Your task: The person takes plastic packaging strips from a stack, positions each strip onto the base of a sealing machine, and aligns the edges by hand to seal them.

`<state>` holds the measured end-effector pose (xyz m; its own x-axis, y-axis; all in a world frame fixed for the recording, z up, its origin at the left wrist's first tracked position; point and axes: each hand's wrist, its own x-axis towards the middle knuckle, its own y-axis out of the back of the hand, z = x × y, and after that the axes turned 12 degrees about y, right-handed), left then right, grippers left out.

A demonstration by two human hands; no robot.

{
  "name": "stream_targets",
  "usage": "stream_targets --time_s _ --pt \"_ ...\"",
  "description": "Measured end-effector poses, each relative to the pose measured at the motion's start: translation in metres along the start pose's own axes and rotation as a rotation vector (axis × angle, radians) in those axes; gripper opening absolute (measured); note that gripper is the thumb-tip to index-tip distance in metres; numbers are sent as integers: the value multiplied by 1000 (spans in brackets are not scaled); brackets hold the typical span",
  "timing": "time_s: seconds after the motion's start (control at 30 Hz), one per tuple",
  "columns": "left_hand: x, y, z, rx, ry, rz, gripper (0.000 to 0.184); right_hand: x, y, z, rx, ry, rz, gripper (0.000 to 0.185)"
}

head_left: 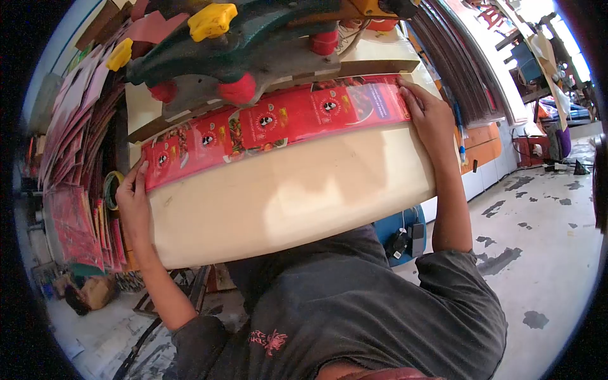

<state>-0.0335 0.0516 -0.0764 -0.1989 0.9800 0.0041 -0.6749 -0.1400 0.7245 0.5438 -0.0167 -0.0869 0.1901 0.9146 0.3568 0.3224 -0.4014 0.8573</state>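
Observation:
A long red printed plastic sheet (266, 123), with food pictures and round logos, lies across a cream-coloured work board (253, 202). My left hand (134, 196) grips the sheet's left end, thumb on top at the edge of the board. At the opposite end, my right hand (432, 113) holds the upper right corner, with thumb and fingers closed at the edge. Just beyond the sheet stands a dark green machine frame (247, 54) with red knobs (238, 88) and yellow star-shaped knobs (213, 22). The undersides of both ends are hidden.
Stacks of printed sheets (76, 133) rise on the left, beside a roll of tape (113, 190). More stacked sheets (453, 63) stand on the right. A blue stool (399, 231) carrying dark adapters is below the board. The pale floor (532, 253) has dark worn patches.

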Motion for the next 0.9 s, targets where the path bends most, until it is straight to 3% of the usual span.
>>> stream_targets --time_s 0.1,0.33,0.47,0.7,0.9 --pt "-8 -1 14 45 71 -8 45 0 0 -1 -22 34 20 33" --pt "-13 0 23 53 17 42 43 0 6 -11 -14 -6 -8 33" --pt "-9 2 6 87 -19 61 40 2 13 -19 174 -42 -72 37" --pt "-15 -2 20 14 -31 141 31 5 10 -11 148 52 -58 40" --pt "-17 4 24 34 55 72 32 7 8 -6 167 60 -80 41"
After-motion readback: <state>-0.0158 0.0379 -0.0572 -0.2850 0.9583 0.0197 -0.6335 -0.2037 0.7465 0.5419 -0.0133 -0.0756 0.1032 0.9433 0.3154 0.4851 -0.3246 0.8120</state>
